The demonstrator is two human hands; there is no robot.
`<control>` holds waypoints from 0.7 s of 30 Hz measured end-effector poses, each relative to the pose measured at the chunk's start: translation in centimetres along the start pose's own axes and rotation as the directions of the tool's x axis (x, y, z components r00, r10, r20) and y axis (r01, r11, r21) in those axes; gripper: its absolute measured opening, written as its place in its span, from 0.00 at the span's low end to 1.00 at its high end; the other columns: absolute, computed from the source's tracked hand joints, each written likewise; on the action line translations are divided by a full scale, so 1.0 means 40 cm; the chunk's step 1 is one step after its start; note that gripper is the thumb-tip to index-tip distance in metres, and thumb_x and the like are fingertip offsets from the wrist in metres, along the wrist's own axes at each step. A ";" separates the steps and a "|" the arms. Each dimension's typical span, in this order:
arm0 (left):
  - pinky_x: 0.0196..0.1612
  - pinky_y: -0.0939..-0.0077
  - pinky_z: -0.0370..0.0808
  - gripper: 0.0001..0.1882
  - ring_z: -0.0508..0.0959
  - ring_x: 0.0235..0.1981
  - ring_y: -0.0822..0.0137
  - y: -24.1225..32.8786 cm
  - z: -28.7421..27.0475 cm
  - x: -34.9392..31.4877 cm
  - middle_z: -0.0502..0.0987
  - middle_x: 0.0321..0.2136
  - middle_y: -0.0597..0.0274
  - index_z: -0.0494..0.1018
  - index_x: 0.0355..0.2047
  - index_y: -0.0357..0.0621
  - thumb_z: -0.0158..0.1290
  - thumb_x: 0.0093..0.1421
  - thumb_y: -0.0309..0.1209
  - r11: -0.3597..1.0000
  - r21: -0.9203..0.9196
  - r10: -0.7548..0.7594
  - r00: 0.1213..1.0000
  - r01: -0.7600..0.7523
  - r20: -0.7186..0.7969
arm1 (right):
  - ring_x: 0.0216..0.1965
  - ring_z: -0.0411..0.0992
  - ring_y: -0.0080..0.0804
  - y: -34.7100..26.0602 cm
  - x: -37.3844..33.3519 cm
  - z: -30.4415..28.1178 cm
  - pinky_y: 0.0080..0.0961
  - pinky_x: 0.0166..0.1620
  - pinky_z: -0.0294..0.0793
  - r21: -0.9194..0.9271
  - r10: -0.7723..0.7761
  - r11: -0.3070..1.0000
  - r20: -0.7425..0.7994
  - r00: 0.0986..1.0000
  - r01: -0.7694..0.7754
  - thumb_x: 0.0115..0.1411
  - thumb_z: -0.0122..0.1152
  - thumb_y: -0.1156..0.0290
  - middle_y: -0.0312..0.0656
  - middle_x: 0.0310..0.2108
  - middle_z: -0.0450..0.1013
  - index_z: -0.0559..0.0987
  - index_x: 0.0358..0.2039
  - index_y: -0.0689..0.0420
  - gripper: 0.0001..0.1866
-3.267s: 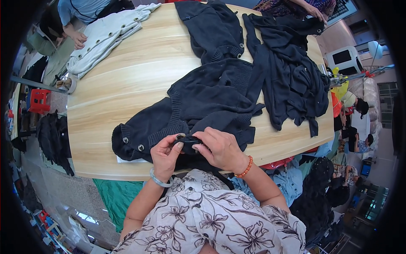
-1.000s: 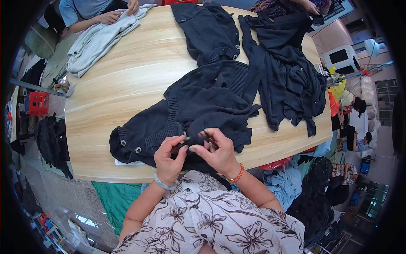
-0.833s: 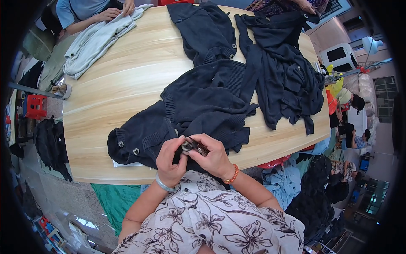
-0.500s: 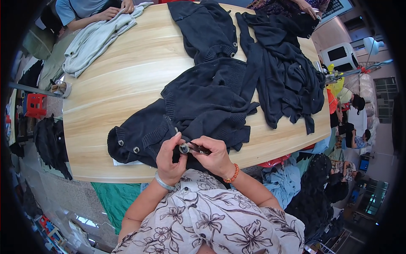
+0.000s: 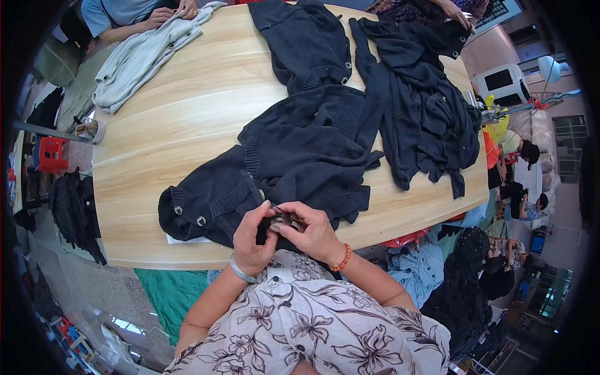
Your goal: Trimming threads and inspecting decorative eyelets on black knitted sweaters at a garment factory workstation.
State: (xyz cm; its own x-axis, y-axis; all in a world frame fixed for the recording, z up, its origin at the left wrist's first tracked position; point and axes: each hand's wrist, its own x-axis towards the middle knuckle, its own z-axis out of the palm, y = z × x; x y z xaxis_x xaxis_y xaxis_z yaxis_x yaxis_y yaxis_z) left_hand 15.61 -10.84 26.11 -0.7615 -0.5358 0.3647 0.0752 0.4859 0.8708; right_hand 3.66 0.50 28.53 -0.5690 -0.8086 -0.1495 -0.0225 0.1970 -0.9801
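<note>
A black knit cardigan (image 5: pixel 294 144) with ribbed edges and pale buttons lies spread at the table's near side, one end reaching my hands. My left hand (image 5: pixel 252 239) is closed in a pinch on its button edge, thumb and fingertips together. Close against it, my right hand (image 5: pixel 312 236) grips small dark thread snips (image 5: pixel 292 221), mostly covered by the fingers. The fingertips of both hands meet over the button there, which is largely hidden. Two other buttons show on the cardigan's left end.
More black knit garments (image 5: pixel 306 47) lie across the table (image 5: pixel 156 169), at the back and right (image 5: pixel 425 119). At the far left a co-worker's hands (image 5: pixel 159 17) handle a white knit (image 5: pixel 147 59); another person's hand (image 5: pixel 459 14) touches black cloth at the far right. Clothes hang below the right edge.
My right hand has shifted slightly left and turned inward, its thumb now over the button that showed between my hands. The snips point closer to my left fingertips. The cardigan stays put.
</note>
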 end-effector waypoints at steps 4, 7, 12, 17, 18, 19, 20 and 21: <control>0.45 0.76 0.75 0.21 0.75 0.44 0.70 -0.031 -0.010 -0.048 0.71 0.45 0.57 0.64 0.53 0.37 0.47 0.58 0.15 0.635 -0.581 -0.586 0.807 0.509 0.067 | 0.28 0.72 0.16 0.036 -0.015 0.005 0.15 0.31 0.71 -0.149 -0.006 0.989 0.026 1.000 0.009 0.53 0.67 0.77 0.36 0.29 0.76 0.77 0.35 0.64 0.10; 0.37 0.77 0.76 0.11 0.77 0.32 0.72 -0.088 -0.024 -0.043 0.75 0.35 0.63 0.67 0.44 0.43 0.52 0.64 0.31 0.163 -0.752 -0.843 0.486 0.639 0.230 | 0.26 0.75 0.27 0.037 -0.034 0.012 0.19 0.31 0.73 -0.256 -0.098 0.959 0.097 0.990 0.120 0.49 0.67 0.79 0.41 0.29 0.74 0.77 0.36 0.62 0.12; 0.35 0.77 0.76 0.08 0.78 0.31 0.74 -0.153 -0.038 -0.025 0.78 0.30 0.67 0.72 0.33 0.48 0.55 0.63 0.36 -0.069 -0.646 -0.814 0.332 0.760 0.477 | 0.28 0.76 0.33 0.029 -0.043 -0.003 0.23 0.30 0.74 -0.288 -0.127 0.930 0.331 0.935 0.228 0.45 0.68 0.78 0.40 0.29 0.75 0.77 0.37 0.59 0.17; 0.38 0.74 0.76 0.06 0.79 0.33 0.71 -0.119 -0.058 -0.005 0.79 0.31 0.67 0.74 0.34 0.46 0.52 0.64 0.34 -0.080 -0.736 -0.788 0.409 0.673 0.460 | 0.26 0.76 0.29 0.024 -0.049 -0.033 0.20 0.30 0.73 -0.347 -0.050 0.924 0.303 0.952 0.159 0.47 0.72 0.72 0.40 0.30 0.76 0.80 0.38 0.57 0.16; 0.40 0.73 0.76 0.07 0.78 0.35 0.71 -0.101 -0.064 0.005 0.79 0.34 0.65 0.74 0.36 0.46 0.51 0.65 0.35 -0.096 -0.770 -0.781 0.432 0.631 0.452 | 0.26 0.75 0.27 0.019 -0.043 -0.032 0.19 0.30 0.73 -0.318 -0.090 0.936 0.195 0.977 0.150 0.48 0.72 0.71 0.40 0.29 0.75 0.80 0.38 0.58 0.16; 0.42 0.72 0.75 0.09 0.78 0.37 0.70 -0.081 -0.069 0.014 0.79 0.36 0.64 0.75 0.39 0.45 0.51 0.65 0.35 -0.113 -0.801 -0.774 0.454 0.587 0.442 | 0.26 0.75 0.26 0.011 -0.038 -0.027 0.18 0.30 0.72 -0.287 -0.125 0.947 0.083 0.989 0.144 0.48 0.72 0.71 0.40 0.29 0.75 0.80 0.39 0.58 0.16; 0.44 0.71 0.75 0.10 0.78 0.39 0.69 -0.069 -0.073 0.019 0.79 0.38 0.63 0.75 0.41 0.45 0.50 0.65 0.36 -0.130 -0.830 -0.767 0.475 0.542 0.430 | 0.24 0.71 0.23 0.002 -0.029 -0.026 0.17 0.29 0.70 -0.229 -0.138 0.963 0.030 0.990 0.141 0.48 0.72 0.73 0.40 0.27 0.73 0.79 0.43 0.59 0.20; 0.46 0.69 0.74 0.11 0.77 0.41 0.69 -0.065 -0.076 0.018 0.79 0.38 0.62 0.75 0.41 0.44 0.50 0.65 0.36 -0.124 -0.835 -0.728 0.522 0.537 0.444 | 0.24 0.71 0.23 -0.011 -0.018 -0.021 0.17 0.29 0.70 -0.230 -0.140 0.963 0.028 0.990 0.142 0.48 0.72 0.73 0.40 0.27 0.73 0.79 0.43 0.59 0.20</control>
State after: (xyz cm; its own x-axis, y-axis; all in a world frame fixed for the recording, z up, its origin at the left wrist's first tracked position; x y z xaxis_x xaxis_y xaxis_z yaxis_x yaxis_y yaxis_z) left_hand 16.83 -14.60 25.10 -0.7381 -0.3269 -0.5902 0.1192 -0.9242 0.3628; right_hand 3.38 1.45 29.17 -0.5374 -0.8432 -0.0147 -0.2914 0.2021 -0.9350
